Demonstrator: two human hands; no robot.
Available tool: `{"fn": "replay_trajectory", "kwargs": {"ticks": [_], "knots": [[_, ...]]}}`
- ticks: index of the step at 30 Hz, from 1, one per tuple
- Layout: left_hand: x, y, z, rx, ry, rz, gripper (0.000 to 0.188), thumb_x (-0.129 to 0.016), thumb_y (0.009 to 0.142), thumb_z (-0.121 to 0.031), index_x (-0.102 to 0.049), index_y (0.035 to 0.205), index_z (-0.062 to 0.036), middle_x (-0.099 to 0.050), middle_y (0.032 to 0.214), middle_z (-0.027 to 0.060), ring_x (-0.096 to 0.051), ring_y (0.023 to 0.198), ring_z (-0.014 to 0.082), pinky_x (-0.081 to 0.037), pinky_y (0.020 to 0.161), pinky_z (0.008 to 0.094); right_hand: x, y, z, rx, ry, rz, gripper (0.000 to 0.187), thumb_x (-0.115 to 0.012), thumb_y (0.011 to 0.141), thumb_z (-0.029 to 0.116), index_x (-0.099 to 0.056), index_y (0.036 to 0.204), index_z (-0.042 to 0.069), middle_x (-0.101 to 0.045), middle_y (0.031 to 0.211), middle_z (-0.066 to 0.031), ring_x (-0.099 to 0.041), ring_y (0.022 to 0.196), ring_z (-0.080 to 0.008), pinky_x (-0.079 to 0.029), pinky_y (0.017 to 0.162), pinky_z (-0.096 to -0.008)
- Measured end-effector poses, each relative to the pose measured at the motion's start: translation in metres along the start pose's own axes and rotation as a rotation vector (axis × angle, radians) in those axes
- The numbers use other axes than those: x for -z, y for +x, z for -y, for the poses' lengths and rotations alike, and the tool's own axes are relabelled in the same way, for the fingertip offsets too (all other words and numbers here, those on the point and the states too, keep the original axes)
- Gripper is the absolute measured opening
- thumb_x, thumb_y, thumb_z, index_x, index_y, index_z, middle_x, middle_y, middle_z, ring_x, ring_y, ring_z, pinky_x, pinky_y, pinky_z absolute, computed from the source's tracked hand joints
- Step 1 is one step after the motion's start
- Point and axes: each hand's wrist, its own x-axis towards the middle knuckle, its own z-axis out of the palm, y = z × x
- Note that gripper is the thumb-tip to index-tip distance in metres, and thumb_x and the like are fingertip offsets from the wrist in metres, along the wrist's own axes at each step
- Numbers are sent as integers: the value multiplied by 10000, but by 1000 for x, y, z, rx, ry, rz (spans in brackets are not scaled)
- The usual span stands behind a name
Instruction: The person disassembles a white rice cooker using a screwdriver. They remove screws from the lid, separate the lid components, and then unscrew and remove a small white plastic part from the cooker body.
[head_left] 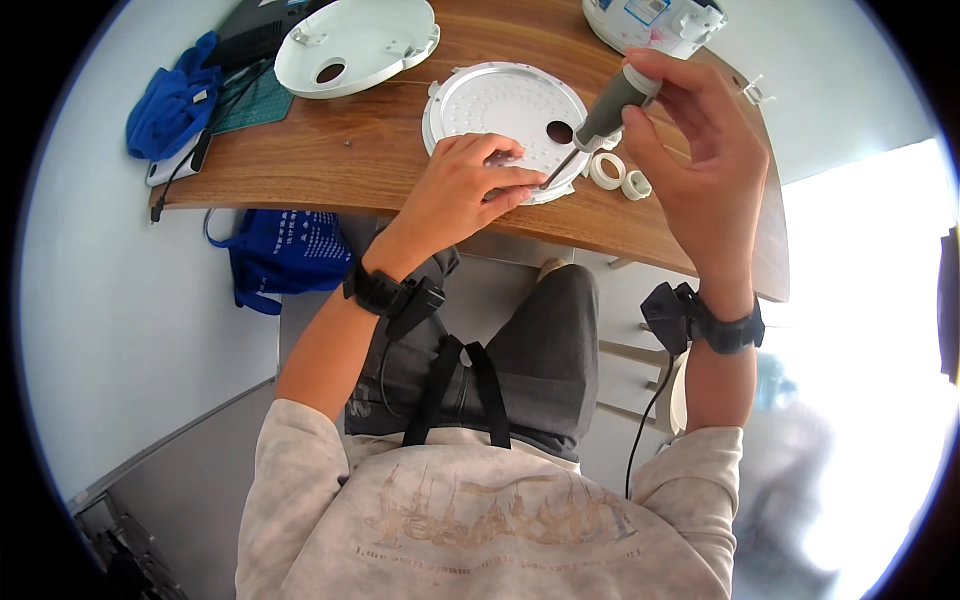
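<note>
My right hand (705, 150) grips a screwdriver (612, 108) with a grey handle, thumb and fingers around its upper end. The tilted shaft runs down and left to the near right edge of a round white perforated disc (500, 95). My left hand (462, 190) rests on the disc's near edge with its fingers stretched out and spread, one fingertip beside the screwdriver tip. Any screw under the tip is too small to make out. A dark round hole shows in the disc beside the shaft.
Two small white rings (606, 171) lie on the wooden table (330, 150) to the disc's right. A white round cover (355, 40) sits at the far left, a white housing (650, 22) at the far right. Blue cloth (175, 100) and a green mat (255, 103) lie leftward. A blue bag (285, 260) is below.
</note>
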Motion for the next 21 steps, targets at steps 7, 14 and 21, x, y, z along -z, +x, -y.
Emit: {"fn": "replay_trajectory", "kwargs": {"ticks": [7, 14, 21], "knots": [[0, -1, 2, 4, 2, 5, 203, -709, 913, -233, -777, 1103, -214, -631, 1198, 16, -580, 1130, 233, -407, 1017, 389, -8, -8, 10, -155, -7, 70, 448, -798, 808, 65, -588, 1200, 118, -727, 1019, -85, -721, 914, -196, -600, 810, -326], [0, -1, 2, 24, 0, 10, 197, -719, 903, -241, -756, 1089, -188, -631, 1203, 12, -580, 1136, 235, -403, 1028, 396, 0, -18, 5, -196, 94, -102, 439, -772, 851, 47, -569, 1237, 93, -726, 992, -73, -719, 920, -155, -627, 758, -303], [2, 1, 0, 30, -5, 15, 198, -723, 897, -245, -756, 1082, -184, -630, 1206, 12, -576, 1144, 237, -402, 1030, 396, -1, -19, 5, -202, 11, -62, 417, -760, 849, 36, -611, 1235, 88, -727, 969, -62, -717, 907, -148, -632, 748, -301]]}}
